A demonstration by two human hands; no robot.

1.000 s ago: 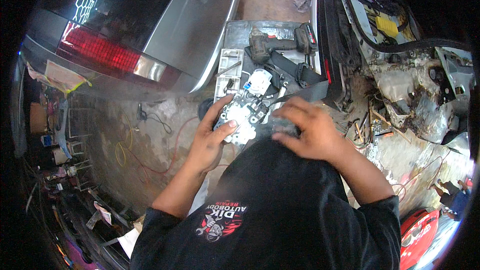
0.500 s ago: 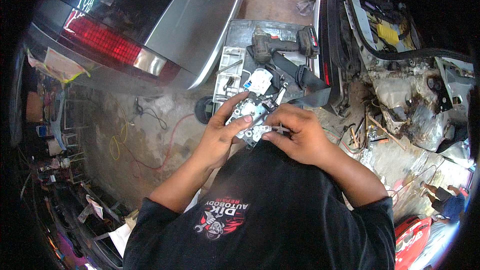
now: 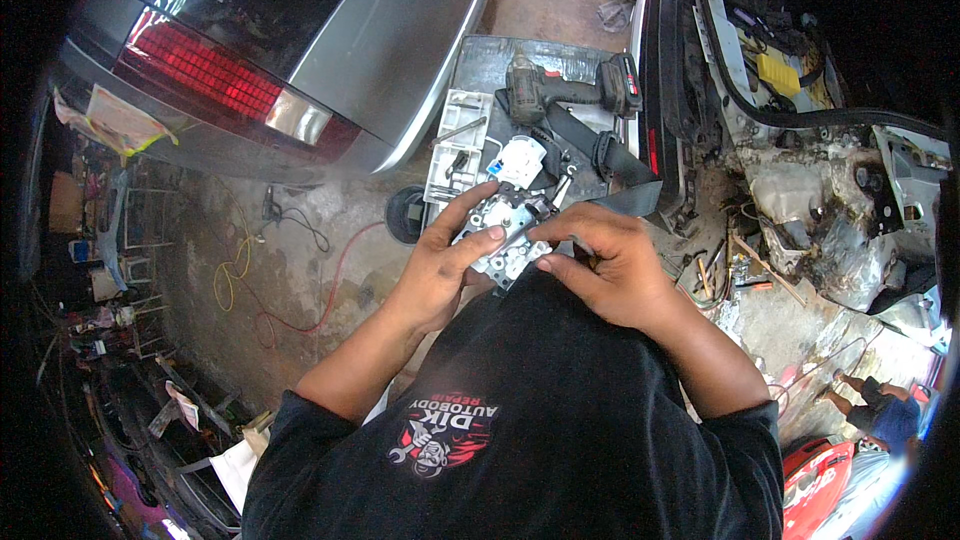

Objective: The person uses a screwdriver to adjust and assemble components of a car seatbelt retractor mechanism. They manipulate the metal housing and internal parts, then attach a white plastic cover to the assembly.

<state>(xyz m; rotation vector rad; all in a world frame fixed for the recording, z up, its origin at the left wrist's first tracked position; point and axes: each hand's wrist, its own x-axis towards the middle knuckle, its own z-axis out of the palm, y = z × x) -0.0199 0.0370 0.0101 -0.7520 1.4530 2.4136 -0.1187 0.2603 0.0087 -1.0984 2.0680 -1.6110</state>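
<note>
A silver metal latch mechanism [image 3: 512, 230], with small holes, levers and rivets, is held in front of my chest. My left hand [image 3: 435, 265] is closed round its left side, the thumb lying across its face. At its right edge, my right hand [image 3: 612, 265] has thumb and forefinger tips gripping a part of the mechanism, the other fingers curled under. What lies behind those fingertips is partly hidden. Just beyond the mechanism is a white plastic piece [image 3: 520, 160] with a blue spot. A wrench-like metal tool [image 3: 566, 180] lies beside that piece.
A cordless impact driver [image 3: 560, 90] and black webbing [image 3: 630, 165] lie on the work surface [image 3: 490, 55], near a white tray [image 3: 460, 125] of small parts. A grey vehicle [image 3: 380, 50] stands left; a stripped car body [image 3: 790, 175] stands right. A red hose [image 3: 330, 305] crosses the floor. Another person [image 3: 890, 415] is far right.
My right thumb and forefinger have spread a little apart at the mechanism's edge; the dark piece that jutted between them no longer shows there. My left hand keeps its hold.
</note>
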